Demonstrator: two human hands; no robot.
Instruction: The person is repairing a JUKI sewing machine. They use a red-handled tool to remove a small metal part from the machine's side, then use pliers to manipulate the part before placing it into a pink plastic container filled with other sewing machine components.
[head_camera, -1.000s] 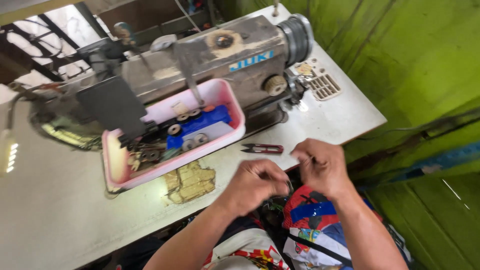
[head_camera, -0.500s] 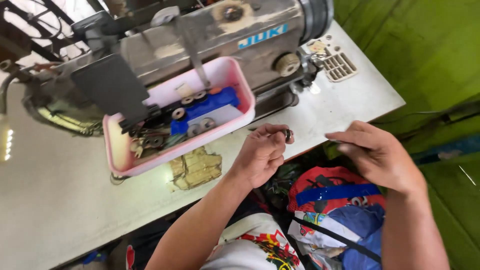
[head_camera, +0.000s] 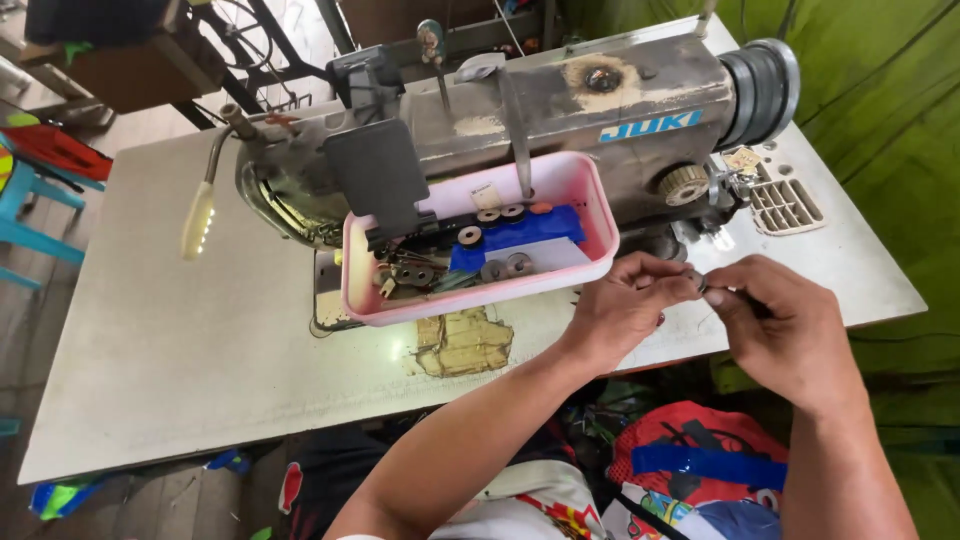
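1. L hand and R hand met over the bench front edge, just right of the pink tray.
2. Fingers of both hands were pinched together on a small dark metal part held between them; its exact shape was too small to tell.
3. Pink tray was plastic w/ rounded corners and held round metal bobbins and a blue strip.
4. Grey sewing machine stood behind, paint worn.
5. Bench top was pale, w/ a chipped patch.
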